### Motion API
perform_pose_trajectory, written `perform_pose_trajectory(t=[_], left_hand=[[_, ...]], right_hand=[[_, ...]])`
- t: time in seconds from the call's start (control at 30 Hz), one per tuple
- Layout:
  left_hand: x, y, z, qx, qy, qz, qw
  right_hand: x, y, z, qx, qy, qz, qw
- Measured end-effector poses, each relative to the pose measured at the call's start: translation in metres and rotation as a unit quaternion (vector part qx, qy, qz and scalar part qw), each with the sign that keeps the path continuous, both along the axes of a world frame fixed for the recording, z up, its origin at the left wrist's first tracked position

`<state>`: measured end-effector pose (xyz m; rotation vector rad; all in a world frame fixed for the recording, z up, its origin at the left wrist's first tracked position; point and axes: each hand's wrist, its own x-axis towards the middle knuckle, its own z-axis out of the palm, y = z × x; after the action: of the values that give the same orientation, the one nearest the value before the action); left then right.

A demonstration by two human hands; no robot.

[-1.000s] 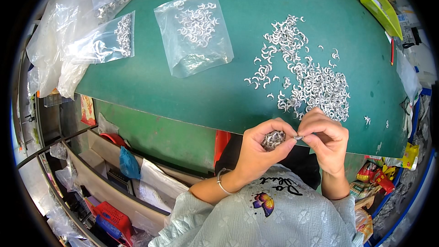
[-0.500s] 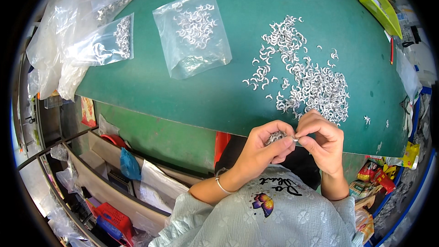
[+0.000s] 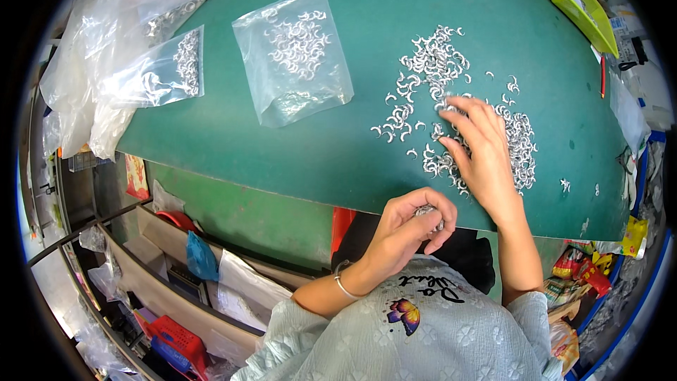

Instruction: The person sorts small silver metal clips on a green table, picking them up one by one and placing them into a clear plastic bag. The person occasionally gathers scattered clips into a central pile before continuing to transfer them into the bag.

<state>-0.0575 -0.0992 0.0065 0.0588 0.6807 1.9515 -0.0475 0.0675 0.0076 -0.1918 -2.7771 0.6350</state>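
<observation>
Over there on the table (image 3: 282, 159), a clear bag (image 3: 314, 92) holds silvery crescents (image 3: 300, 42), a second bag (image 3: 151, 85) small metal pieces; the left hand (image 3: 403, 234) curls round a silvery clump (image 3: 424, 209), the right hand (image 3: 483, 149), loosely spread, over the loose crescent pile (image 3: 520, 142)

The crescent pieces (image 3: 522, 147) at right look like bright, glossy metal. The table (image 3: 282, 166) beneath has a smooth, low-sheen green surface. Toward the far left, the flat bag (image 3: 328, 88) is clear, shiny plastic, creased near its near end. The bangle (image 3: 340, 283) is smooth, polished metal; the near shirt (image 3: 458, 346) is matt, crinkled cloth.
</observation>
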Motion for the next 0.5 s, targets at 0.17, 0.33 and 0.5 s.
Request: perform_pose_trajectory(t=[0.17,0.33,0.5], left_hand=[[-0.001,-0.002,-0.005,-0.037,0.009,-0.018,0.999],[0.000,-0.004,-0.010,-0.032,-0.024,-0.003,0.999],[-0.001,-0.001,-0.005,-0.033,-0.028,-0.001,0.999]], right_hand=[[0.018,0.002,-0.008,-0.009,0.021,0.075,0.997],[0.030,0.006,-0.002,-0.109,0.022,0.077,0.991],[0.028,0.013,0.006,-0.172,0.027,0.003,0.985]])
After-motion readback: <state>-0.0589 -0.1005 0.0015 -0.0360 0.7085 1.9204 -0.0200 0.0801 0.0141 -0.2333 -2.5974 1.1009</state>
